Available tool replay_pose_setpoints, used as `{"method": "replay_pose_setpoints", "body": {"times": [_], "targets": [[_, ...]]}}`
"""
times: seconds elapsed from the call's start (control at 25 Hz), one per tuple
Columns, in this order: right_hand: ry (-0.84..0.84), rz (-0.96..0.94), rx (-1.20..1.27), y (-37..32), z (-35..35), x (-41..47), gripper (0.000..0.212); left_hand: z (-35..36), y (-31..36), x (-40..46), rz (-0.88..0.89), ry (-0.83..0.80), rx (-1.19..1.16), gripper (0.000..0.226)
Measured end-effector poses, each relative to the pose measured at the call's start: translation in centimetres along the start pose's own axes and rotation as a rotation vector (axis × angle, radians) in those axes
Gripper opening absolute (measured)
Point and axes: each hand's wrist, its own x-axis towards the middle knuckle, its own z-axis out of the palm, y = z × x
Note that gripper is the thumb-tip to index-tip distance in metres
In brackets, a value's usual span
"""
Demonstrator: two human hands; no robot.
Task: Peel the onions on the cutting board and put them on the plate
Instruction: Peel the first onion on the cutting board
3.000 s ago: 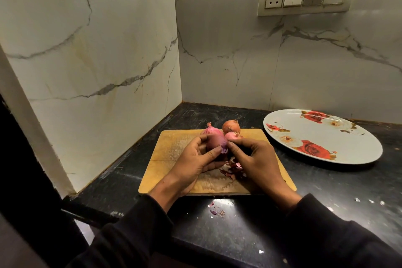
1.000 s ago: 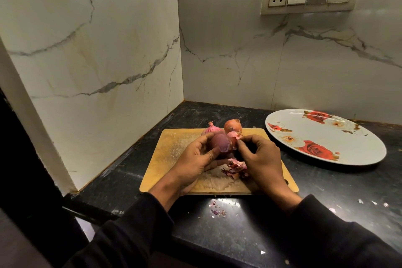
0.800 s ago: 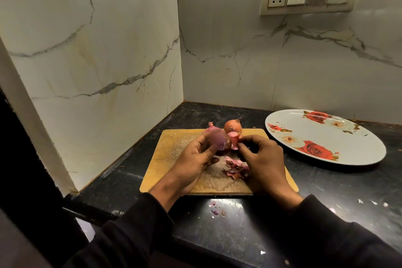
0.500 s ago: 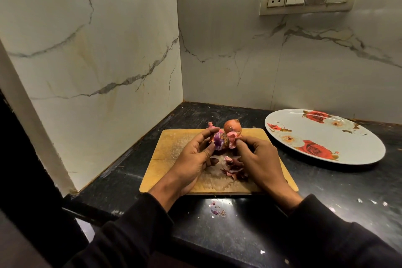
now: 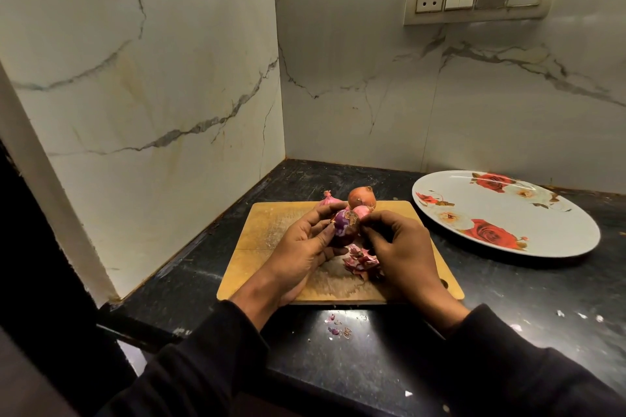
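Above the middle of the cutting board (image 5: pixel 271 223), a purple onion (image 5: pixel 343 230) is held by the left hand (image 5: pixel 301 247), whose fingers are curled around it from the left. At the onion's top right, its skin appears to be pinched by the right hand (image 5: pixel 399 247), whose fingers are drawn together there. Behind the held onion, at the board's far edge, three more onions are seen close together: an orange-brown onion (image 5: pixel 361 196), a pink onion (image 5: pixel 329 200) to its left, and a smaller pink onion (image 5: pixel 361 211) partly hidden by the hands. Loose onion peels (image 5: pixel 360 259) are piled on the board just beneath the hands. To the right of the board, a rose-patterned plate (image 5: pixel 501 230) is set on the dark table (image 5: pixel 372 359). Small peel scraps (image 5: pixel 337 328) are scattered on the table near the board's front edge.
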Motion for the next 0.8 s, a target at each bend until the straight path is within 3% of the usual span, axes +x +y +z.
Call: {"method": "replay_pose_setpoints", "body": {"times": [0.16,0.36,0.8], "targets": [[-0.023,0.015,-0.038,0.30,-0.05,0.16,0.023,-0.10,0.13,0.18,-0.033,0.077,-0.115,0.028],[-0.117,-0.041,-0.159,-0.03,0.16,0.05,0.029,-0.06,0.05,0.15,-0.004,0.103,-0.087,0.033],[0.008,-0.117,0.095,-0.54,-0.22,-0.28,0.030,-0.41,-0.57,0.41,0.009,0.069,0.088,0.037]]}}
